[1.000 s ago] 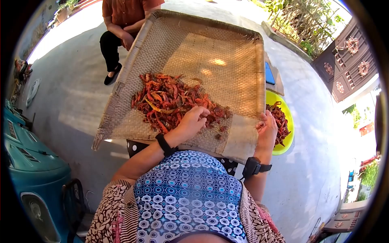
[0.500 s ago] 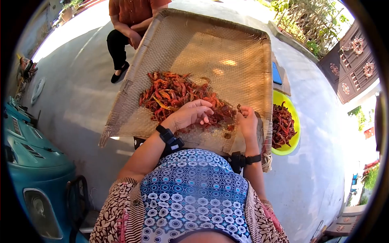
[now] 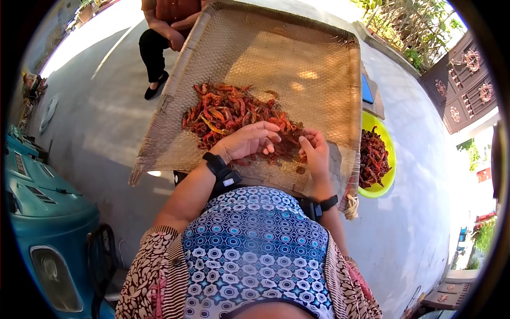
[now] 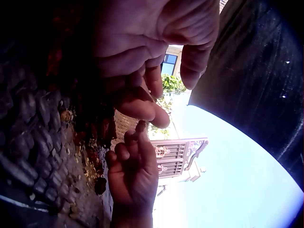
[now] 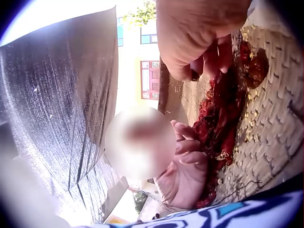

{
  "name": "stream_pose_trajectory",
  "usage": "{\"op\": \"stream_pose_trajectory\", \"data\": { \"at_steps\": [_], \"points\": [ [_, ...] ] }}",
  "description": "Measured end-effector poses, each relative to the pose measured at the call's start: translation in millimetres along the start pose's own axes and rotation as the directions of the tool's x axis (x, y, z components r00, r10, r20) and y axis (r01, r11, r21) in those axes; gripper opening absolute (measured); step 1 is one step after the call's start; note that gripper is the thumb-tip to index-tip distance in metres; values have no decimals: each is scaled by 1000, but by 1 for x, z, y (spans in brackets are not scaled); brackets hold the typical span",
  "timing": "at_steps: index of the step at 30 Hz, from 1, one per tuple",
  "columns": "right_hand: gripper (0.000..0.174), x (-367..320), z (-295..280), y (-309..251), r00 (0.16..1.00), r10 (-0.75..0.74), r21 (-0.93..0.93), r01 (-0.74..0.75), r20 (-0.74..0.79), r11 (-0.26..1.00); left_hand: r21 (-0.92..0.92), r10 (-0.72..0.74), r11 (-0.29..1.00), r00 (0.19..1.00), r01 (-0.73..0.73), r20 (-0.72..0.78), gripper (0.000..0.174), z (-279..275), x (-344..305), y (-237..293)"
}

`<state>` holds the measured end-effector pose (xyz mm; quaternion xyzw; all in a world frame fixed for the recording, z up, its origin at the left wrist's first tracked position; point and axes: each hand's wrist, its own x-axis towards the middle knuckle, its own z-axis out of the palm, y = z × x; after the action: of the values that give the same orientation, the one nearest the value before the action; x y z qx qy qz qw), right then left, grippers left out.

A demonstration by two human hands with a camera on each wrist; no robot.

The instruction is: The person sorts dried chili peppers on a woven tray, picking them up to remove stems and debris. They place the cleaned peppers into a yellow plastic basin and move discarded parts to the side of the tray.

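A heap of dried red chili peppers [image 3: 226, 109] lies on a woven tray [image 3: 255, 64] across the lap. My left hand [image 3: 247, 141] hovers at the near side of the heap, its fingers loosely bent with nothing between them. Close to its right, my right hand [image 3: 317, 154] pinches a small dark bit of chili [image 4: 141, 126] between thumb and forefinger. In the right wrist view the left hand [image 5: 185, 175] turns its palm up beside the chilies. Loose seeds [image 5: 249, 116] are scattered on the weave.
Right of the tray, a yellow basin [image 3: 392, 159] holds more dried chilies [image 3: 373, 162]. A blue flat object [image 3: 366, 89] lies beyond it. Someone in an orange shirt [image 3: 170, 13] is beside the far left of the tray. A teal vehicle [image 3: 48, 212] stands at left.
My right hand has come from the tray's right edge near the basin to the heap, close to my left hand. The left hand has hardly moved over the near side of the heap.
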<state>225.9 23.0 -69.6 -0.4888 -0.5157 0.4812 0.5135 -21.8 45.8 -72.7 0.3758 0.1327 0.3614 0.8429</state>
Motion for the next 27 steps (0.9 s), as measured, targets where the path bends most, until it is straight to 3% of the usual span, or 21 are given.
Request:
{"op": "stream_pose_trajectory", "data": {
  "at_steps": [1, 7, 10, 13, 14, 16, 19, 20, 21, 22, 23, 25, 27],
  "points": [
    [24, 3, 0, 4, 994, -103, -5, 103, -39, 995, -4, 0, 1000, 1000, 0, 4, 37, -1, 1, 0],
    [24, 4, -11, 2, 980, -81, -26, 78, -183, 997, 6, 2, 1000, 1000, -2, 11, 38, -1, 0, 0],
    [24, 4, -27, -5, 974, 48, 211, 0, -222, 977, -7, 14, 1000, 999, -14, 32, 38, -3, 0, -1],
    [21, 9, -52, -23, 947, 108, 392, 20, -303, 920, -22, 22, 1000, 999, -21, 46, 39, -5, -1, -1],
    [20, 11, -61, -30, 944, 115, 582, 92, -309, 808, -23, 22, 1000, 999, -21, 46, 39, -4, -1, -1],
    [18, 12, -73, -43, 938, 135, 856, 224, -319, 466, -29, 22, 999, 999, -20, 46, 39, -4, -1, -1],
    [18, 8, -59, -48, 901, 141, 625, 165, -410, 763, -38, 23, 999, 999, -21, 50, 39, -4, 0, -1],
    [22, 3, -55, -36, 952, 9, 263, 75, -306, 962, -39, 21, 999, 998, -19, 52, 39, -4, 0, -1],
    [23, 1, -46, -33, 988, 8, -30, -12, -153, 999, -41, 20, 999, 998, -17, 53, 39, -4, 0, -1],
    [24, -2, -35, -31, 999, 54, -330, -53, -3, 942, -38, 22, 999, 998, -20, 52, 39, -3, -1, -1],
    [24, -5, -23, -29, 1000, -6, -526, 20, 27, 850, -34, 23, 999, 998, -22, 51, 39, -3, -1, -1],
    [23, -10, -5, -28, 988, -102, -826, 156, 120, 541, -31, 21, 999, 999, -19, 49, 39, -3, -1, -1],
    [23, -9, -5, -25, 994, -43, -818, 107, 101, 564, -35, 17, 999, 999, -16, 43, 39, -4, -2, -1]
  ]
}}
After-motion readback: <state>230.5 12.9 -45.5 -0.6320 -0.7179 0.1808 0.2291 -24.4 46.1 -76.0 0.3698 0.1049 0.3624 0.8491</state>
